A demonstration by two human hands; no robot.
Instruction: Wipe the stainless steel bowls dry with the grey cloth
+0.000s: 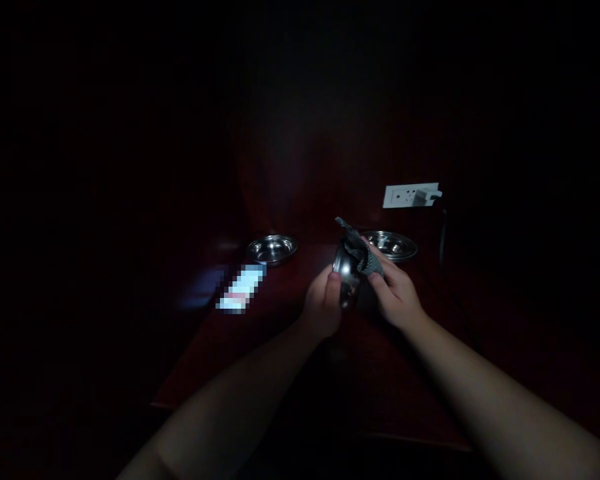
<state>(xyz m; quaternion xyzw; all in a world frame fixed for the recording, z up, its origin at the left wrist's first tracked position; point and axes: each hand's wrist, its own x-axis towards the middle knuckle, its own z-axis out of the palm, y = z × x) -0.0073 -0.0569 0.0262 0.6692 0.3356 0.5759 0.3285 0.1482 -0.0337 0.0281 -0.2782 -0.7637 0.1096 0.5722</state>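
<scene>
Above the middle of a dark red table, my left hand [324, 303] grips a shiny metal bowl [349, 277] by its left side, thumb on the near face. The bowl is tipped on its side. My right hand [397, 290] is closed on a dark grey checked cloth [367, 257], pressing it against the bowl's right side. One corner of the cloth sticks up past the bowl's upper edge. The fingers behind the bowl and cloth are hidden.
A shallow steel dish [271, 250] stands at the back left, and another steel dish [393, 246] lies behind my right hand. A lit phone-like screen [241, 289], pixelated, is on the left. A wall socket [410, 195] holds a plug with a hanging cable [443, 237]. The surroundings are very dark.
</scene>
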